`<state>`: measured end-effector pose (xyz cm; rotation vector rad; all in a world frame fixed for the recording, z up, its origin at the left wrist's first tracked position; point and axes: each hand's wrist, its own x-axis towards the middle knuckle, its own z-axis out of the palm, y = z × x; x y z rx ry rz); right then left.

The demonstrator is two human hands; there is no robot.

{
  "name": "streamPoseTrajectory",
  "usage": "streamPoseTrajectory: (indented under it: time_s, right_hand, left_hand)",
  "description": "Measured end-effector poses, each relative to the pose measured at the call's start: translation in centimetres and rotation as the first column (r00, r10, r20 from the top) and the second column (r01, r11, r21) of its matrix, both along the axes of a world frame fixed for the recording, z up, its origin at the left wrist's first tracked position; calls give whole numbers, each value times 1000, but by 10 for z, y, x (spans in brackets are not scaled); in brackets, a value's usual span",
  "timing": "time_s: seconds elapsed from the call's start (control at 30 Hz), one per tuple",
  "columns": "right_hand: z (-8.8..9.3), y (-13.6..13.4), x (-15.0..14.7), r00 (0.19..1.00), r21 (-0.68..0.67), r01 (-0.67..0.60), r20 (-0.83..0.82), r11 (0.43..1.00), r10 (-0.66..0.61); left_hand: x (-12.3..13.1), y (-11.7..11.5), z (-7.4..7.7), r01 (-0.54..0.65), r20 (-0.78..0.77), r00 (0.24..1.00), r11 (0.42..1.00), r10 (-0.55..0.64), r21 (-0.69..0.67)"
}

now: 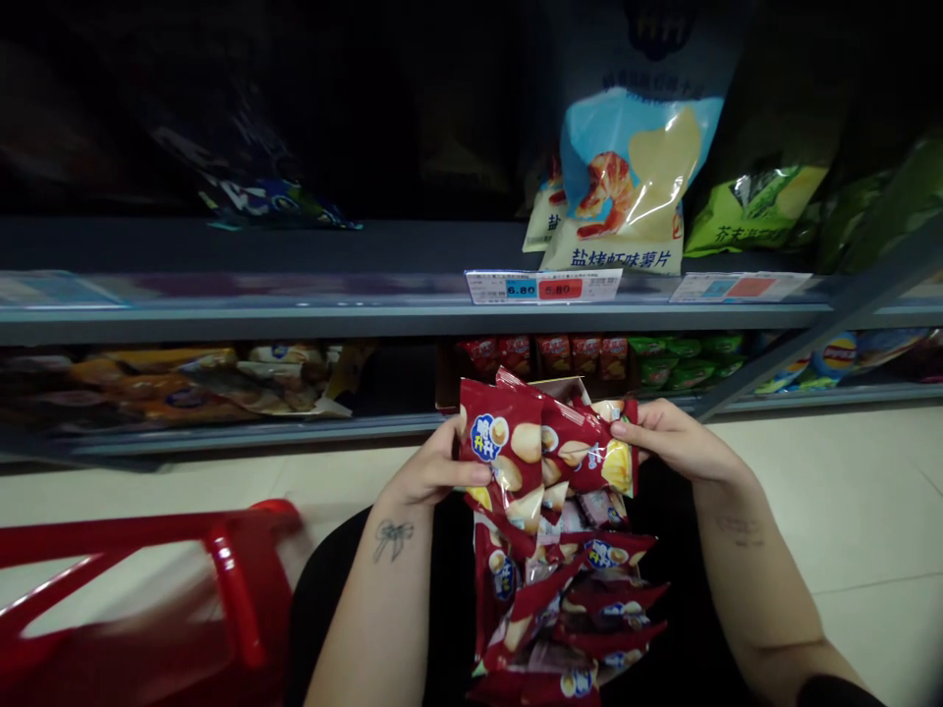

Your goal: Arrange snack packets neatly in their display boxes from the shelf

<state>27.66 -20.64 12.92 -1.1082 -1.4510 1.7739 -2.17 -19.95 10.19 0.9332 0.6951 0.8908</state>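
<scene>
In the head view, my left hand (431,466) grips the left edge of a dark red snack bag (520,432) printed with pale rounded pieces, thumb on its front. My right hand (678,442) pinches the right edge of a second dark red bag (579,442), which partly lies behind the first. Below the two bags, several more red bags (560,599) lie stacked and overlapping above my dark-clothed lap. What supports them is mostly hidden; a pale carton edge (571,386) shows behind the held bags.
A grey shelf edge (354,324) with price tags (545,286) runs across in front. A shrimp-flavour chip bag (630,177) and a green bag (758,211) stand on it. Small red and green packs (685,363) fill the lower shelf. A red plastic frame (243,589) is at left.
</scene>
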Motion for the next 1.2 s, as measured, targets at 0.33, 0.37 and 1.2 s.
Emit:
streamPoseTrajectory:
  time_s: [0.33,0.37,1.2]
  right_hand:
    - [-9,1,-27,929,-70,304,-198,950,-312]
    - [-9,1,-27,933,-67,290,-203,955,-297]
    - [1,-7,-52,532,-292,668,-455,684,-714]
  left_hand:
    - [-7,4,-5,-63,25,998,998,63,-9]
    - [-8,4,-6,-74,32,997,997,74,-10]
    - [3,-4,-14,188,73,980,980,-183,-69]
